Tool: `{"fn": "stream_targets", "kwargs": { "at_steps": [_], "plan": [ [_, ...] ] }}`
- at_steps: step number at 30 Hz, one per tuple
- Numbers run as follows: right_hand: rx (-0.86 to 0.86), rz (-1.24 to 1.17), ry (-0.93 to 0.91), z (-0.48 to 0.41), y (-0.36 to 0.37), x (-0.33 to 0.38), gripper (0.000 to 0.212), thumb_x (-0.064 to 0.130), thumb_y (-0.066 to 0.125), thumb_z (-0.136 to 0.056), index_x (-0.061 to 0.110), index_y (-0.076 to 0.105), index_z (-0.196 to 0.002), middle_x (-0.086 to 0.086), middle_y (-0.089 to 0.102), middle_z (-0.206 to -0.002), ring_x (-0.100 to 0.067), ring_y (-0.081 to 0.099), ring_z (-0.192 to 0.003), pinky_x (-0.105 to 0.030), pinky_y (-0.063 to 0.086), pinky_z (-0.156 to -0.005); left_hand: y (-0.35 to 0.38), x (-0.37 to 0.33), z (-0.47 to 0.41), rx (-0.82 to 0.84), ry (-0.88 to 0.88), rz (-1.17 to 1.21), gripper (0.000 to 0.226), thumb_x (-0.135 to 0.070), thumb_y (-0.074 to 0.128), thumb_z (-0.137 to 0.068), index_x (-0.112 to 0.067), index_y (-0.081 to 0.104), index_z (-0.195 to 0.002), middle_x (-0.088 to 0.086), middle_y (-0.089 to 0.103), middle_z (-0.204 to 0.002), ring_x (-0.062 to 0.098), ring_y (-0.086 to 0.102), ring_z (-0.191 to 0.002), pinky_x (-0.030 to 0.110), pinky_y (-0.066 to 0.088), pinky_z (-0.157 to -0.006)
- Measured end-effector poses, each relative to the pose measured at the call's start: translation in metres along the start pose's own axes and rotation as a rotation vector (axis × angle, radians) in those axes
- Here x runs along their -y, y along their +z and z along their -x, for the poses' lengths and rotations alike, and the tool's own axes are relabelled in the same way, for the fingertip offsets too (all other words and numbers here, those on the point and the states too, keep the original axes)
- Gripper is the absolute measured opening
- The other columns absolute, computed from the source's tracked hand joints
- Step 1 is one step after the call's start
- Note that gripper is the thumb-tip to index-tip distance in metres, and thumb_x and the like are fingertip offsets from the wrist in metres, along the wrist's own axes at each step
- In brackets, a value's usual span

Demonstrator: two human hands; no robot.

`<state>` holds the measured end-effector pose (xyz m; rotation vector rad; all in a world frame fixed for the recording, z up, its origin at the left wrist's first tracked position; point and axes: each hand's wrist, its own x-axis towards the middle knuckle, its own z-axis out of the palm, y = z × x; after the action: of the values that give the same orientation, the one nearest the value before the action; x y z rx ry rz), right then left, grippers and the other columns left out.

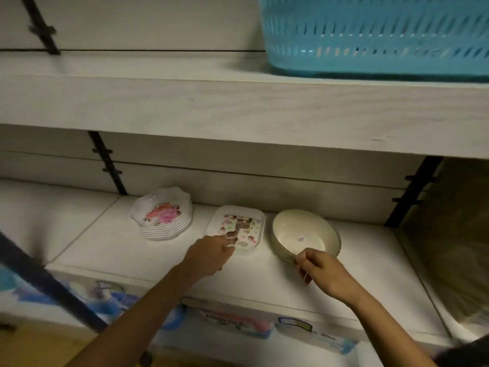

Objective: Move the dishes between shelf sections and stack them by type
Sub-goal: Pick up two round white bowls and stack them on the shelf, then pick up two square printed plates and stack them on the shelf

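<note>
On the lower shelf (127,254) the left hand (211,254) reaches to the near left corner of the patterned rectangular tray (242,226), its fingers curled narrowly onto that edge. The right hand (321,268) pinches the near rim of the cream bowl (299,229) just right of the tray. A stack of floral plates (164,215) stands farther left, and a blue basket (370,35) sits on the shelf above.

White lower shelf (127,250) carries three things in a row: stack of flowered plates (162,217) at left, rectangular dish (244,226) in the middle, cream bowl (304,231) at right. Up top, the upper shelf (238,109) bears a blue basket (378,35).
</note>
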<state>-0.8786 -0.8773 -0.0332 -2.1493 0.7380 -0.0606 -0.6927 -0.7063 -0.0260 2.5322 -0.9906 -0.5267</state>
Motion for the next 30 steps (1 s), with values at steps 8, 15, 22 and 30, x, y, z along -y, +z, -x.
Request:
{"fn": "stream_targets", "kwargs": {
  "at_steps": [8,15,22,30],
  "plan": [
    [0.105,0.215,-0.211,-0.027,0.063,0.083,0.032,0.039,0.04,-0.096,0.017,0.063,-0.098,-0.001,0.071,-0.093,-0.02,0.066,-0.087,-0.042,0.053,-0.083,-0.036,0.086,0.055,-0.239,-0.134,-0.221,0.027,-0.033,0.04,-0.095,-0.012,0.056,-0.1,0.009,0.065,-0.097,0.024,0.058,-0.084,0.028,0.038,-0.07],
    [0.211,0.255,-0.333,-0.03,0.138,0.153,0.023,0.035,0.044,-0.094,0.021,0.063,-0.093,0.002,0.069,-0.096,-0.018,0.061,-0.089,-0.039,0.05,-0.082,-0.073,0.169,0.11,-0.263,-0.267,-0.2,0.03,-0.035,0.036,-0.097,-0.012,0.053,-0.105,0.007,0.065,-0.101,0.02,0.057,-0.085,0.032,0.047,-0.076],
    [0.253,0.278,-0.412,-0.012,0.226,0.235,0.022,0.036,0.043,-0.094,0.024,0.061,-0.095,0.004,0.067,-0.099,-0.019,0.06,-0.091,-0.037,0.05,-0.083,-0.119,0.266,0.178,-0.313,-0.319,-0.169,0.031,-0.033,0.035,-0.098,-0.013,0.052,-0.114,0.006,0.062,-0.104,0.021,0.062,-0.103,0.026,0.048,-0.086],
    [0.251,0.284,-0.543,-0.003,0.322,0.324,0.013,0.033,0.044,-0.094,0.029,0.057,-0.094,0.003,0.066,-0.104,-0.017,0.06,-0.093,-0.033,0.049,-0.08,-0.165,0.374,0.237,-0.412,-0.364,-0.187,0.026,-0.035,0.039,-0.096,-0.016,0.054,-0.106,0.004,0.067,-0.106,0.019,0.06,-0.09,0.029,0.045,-0.072]
  ]
}}
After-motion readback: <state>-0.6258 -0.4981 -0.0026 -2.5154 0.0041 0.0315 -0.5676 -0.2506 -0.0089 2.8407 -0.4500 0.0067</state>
